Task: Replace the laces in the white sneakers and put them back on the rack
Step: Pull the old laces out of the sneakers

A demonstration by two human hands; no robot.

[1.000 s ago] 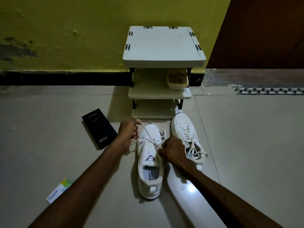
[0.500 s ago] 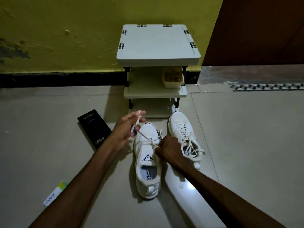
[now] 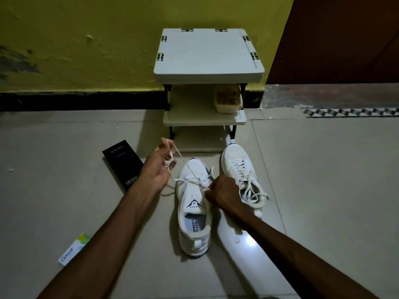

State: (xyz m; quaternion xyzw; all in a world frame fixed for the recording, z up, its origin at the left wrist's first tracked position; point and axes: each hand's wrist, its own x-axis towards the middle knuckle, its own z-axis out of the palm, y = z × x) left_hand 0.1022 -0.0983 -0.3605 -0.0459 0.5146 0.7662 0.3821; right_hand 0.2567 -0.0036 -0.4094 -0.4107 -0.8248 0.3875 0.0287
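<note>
at the eyelets of the white sneaker, the right hand is clamping the lace and the left hand is pinching it taut; tugging harder is risking unthreading it. the sneaker is lying before the rack.

Before the white rack, the left sneaker trails a loose lace; the right sneaker is laced.

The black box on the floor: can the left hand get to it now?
Probably yes: the black box lies just beside the left hand, with nothing between them. But that hand pinches the lace, so it should let go first.
</note>
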